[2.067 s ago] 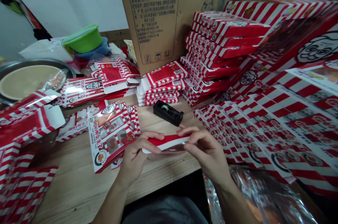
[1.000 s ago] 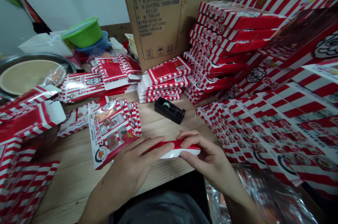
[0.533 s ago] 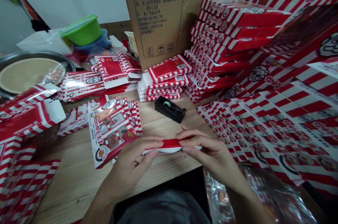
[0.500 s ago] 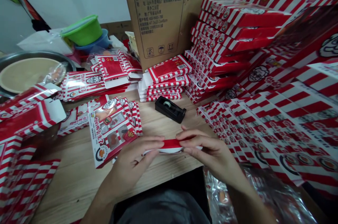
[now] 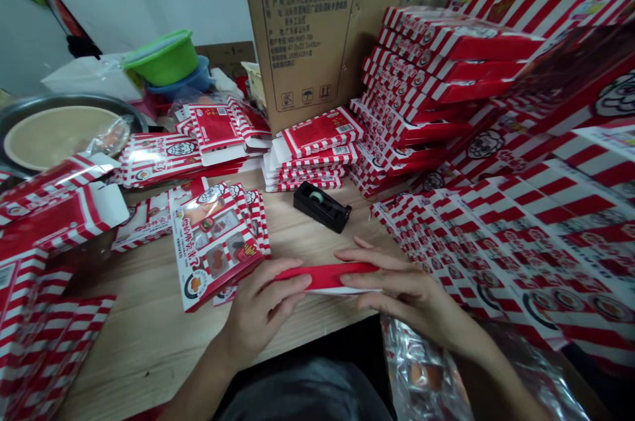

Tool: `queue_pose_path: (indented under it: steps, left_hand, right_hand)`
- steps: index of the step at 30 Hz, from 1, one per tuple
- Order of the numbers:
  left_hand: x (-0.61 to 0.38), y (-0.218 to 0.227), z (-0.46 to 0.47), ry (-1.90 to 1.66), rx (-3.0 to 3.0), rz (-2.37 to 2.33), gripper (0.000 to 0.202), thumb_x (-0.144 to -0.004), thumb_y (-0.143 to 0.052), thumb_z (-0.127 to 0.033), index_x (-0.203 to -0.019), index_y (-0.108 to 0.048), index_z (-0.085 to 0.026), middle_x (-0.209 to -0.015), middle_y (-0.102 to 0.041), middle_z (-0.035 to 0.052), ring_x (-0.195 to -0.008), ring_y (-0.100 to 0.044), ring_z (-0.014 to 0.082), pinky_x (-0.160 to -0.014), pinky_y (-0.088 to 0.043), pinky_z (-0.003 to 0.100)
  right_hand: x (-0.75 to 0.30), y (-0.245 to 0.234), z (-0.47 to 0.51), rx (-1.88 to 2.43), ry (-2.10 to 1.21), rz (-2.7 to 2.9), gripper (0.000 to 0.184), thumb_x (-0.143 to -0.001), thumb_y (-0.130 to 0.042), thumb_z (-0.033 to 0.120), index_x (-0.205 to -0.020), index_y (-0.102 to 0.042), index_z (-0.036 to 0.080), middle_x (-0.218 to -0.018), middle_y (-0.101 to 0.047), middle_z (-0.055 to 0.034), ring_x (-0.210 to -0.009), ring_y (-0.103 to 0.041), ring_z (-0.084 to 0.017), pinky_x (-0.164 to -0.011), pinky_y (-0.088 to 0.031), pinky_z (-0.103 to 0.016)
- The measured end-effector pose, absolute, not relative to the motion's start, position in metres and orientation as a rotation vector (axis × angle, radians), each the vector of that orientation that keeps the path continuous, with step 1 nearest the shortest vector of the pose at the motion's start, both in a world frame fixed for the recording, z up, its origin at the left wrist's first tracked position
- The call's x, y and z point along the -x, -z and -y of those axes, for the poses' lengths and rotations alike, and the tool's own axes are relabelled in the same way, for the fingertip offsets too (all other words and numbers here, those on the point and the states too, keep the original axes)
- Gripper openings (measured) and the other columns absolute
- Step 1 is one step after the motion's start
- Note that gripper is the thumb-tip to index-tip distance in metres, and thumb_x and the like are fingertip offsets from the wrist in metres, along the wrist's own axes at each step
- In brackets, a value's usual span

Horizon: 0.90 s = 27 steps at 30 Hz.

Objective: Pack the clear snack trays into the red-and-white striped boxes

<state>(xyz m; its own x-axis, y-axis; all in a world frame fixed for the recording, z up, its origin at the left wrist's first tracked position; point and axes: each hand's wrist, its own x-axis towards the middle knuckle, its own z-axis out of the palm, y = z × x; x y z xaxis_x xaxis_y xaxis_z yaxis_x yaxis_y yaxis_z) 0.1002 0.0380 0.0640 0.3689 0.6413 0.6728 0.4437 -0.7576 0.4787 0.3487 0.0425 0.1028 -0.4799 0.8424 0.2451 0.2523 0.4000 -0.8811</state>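
Between my hands, near the table's front edge, a red and white cardboard box [image 5: 325, 278] stands with a narrow red side up and a white strip below it. My left hand [image 5: 265, 295] grips its left end, thumb and fingers pressed on the red side. At the right end, my right hand [image 5: 401, 279] holds it with fingers on the red side, the index finger lifted. Most of the box is hidden below its upper side. Left of my left hand lies a printed box [image 5: 215, 242] with a clear window. A black tape dispenser [image 5: 321, 206] sits just beyond.
Flat striped boxes [image 5: 312, 156] are piled behind the dispenser. Tall stacks of boxes [image 5: 441, 70] fill the right, before a large brown carton [image 5: 307, 30]. At the left are more box blanks [image 5: 59, 222] and a basin [image 5: 64, 133]. Clear plastic bags [image 5: 421, 368] lie lower right.
The box has turned so more of its red side faces up. My fingers have shifted outward along it, and the right index finger is raised. The view has moved slightly.
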Motion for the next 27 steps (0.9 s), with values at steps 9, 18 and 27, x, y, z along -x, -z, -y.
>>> queue_pose_path:
  steps: [9, 18, 27]
  left_hand:
    - [-0.108, -0.06, -0.038, -1.429, -2.349, -1.003, 0.02, -0.088, -0.056, -0.012, -0.104, -0.064, -0.02, -0.105, -0.064, 0.007, -0.095, -0.064, 0.014, -0.08, -0.055, 0.025]
    - [-0.112, -0.052, -0.033, -1.454, -2.328, -1.083, 0.019, -0.088, -0.054, -0.01, -0.101, -0.063, -0.02, -0.111, -0.059, 0.0073, -0.101, -0.061, 0.0153, -0.083, -0.054, 0.027]
    - [-0.121, -0.052, -0.018, -1.468, -2.242, -1.067, 0.017, -0.089, -0.052, -0.012, -0.098, -0.063, -0.02, -0.102, -0.06, 0.0068, -0.094, -0.061, 0.014, -0.077, -0.054, 0.025]
  right_hand:
    - [-0.348, -0.086, -0.043, 0.91, -1.159, 1.607, 0.013, -0.083, -0.067, 0.025, -0.093, -0.073, 0.029, -0.109, -0.071, -0.0025, -0.109, -0.064, -0.021, -0.105, -0.041, -0.047]
    - [-0.365, -0.077, -0.041, 0.865, -1.104, 1.864, 0.025, -0.086, -0.062, 0.028, -0.109, -0.068, 0.037, -0.123, -0.065, -0.0018, -0.114, -0.06, -0.02, -0.102, -0.043, -0.044]
    - [-0.371, -0.015, -0.155, 1.429, -0.947, 1.524, 0.022, -0.085, -0.061, 0.037, -0.078, -0.066, 0.017, -0.081, -0.065, -0.0036, -0.088, -0.061, -0.02, -0.088, -0.046, -0.039]
